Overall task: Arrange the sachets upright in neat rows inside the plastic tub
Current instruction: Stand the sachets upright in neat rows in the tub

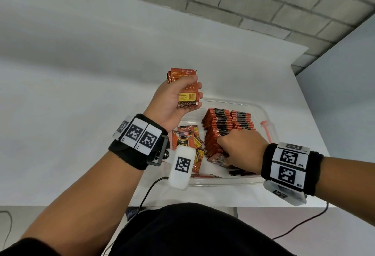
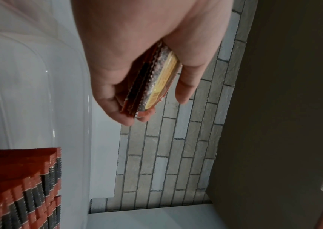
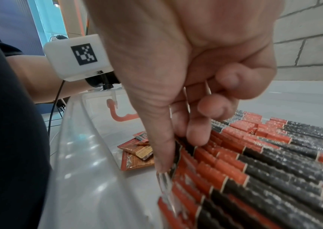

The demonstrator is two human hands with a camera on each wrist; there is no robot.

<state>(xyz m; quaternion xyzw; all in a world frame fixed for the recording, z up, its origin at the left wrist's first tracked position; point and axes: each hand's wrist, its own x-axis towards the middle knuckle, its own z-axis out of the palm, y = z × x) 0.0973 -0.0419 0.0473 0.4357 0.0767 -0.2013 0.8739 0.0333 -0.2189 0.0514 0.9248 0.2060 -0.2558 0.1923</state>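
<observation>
A clear plastic tub [image 1: 254,105] sits on the white table. Two rows of red-and-black sachets [image 1: 227,121] stand upright in its right half. My right hand [image 1: 224,144] reaches down onto the near end of the left row. In the right wrist view, the right hand [image 3: 178,152] pinches the front sachets of the rows [image 3: 264,162] between thumb and index finger. My left hand [image 1: 194,87] is raised above the tub's far left corner and grips a small stack of sachets [image 1: 182,72]. In the left wrist view, the left hand [image 2: 154,108] holds that stack [image 2: 156,80] edge-on.
Several loose sachets [image 1: 186,140] lie flat on the tub floor at the left, also in the right wrist view [image 3: 139,155]. A pink latch [image 1: 267,131] hangs at the tub's right end. The tub wall [image 3: 82,170] rises close to my body. A brick wall runs behind the table.
</observation>
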